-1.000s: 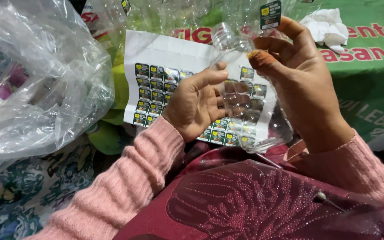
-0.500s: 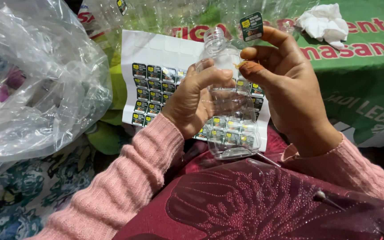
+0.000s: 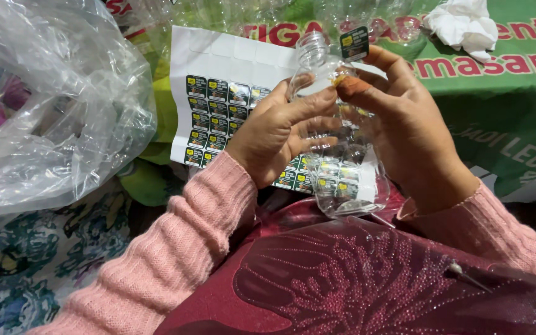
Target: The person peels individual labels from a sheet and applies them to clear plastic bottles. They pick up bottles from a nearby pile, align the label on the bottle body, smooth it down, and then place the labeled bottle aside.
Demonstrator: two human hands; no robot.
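The left hand [image 3: 280, 133] grasps a clear plastic bottle [image 3: 333, 142] over the lap; the right hand [image 3: 398, 124] pinches a small dark sticker [image 3: 354, 43] near its neck. The sticker may land crooked or fold. Behind lies a white sticker sheet [image 3: 218, 93], and a green banner [image 3: 504, 80].

A green printed banner [image 3: 504, 118] carries a white sticker sheet [image 3: 231, 62] and crumpled tissue [image 3: 463, 22].

Bottle [image 3: 336, 155]: clear plastic. Sticker sheet [image 3: 231, 87]: white, black-and-yellow labels. Sleeves [image 3: 175, 254]: pink ribbed knit. Lap cloth [image 3: 342, 285]: maroon, beaded leaf pattern. Banner [image 3: 504, 99]: green, red lettering.
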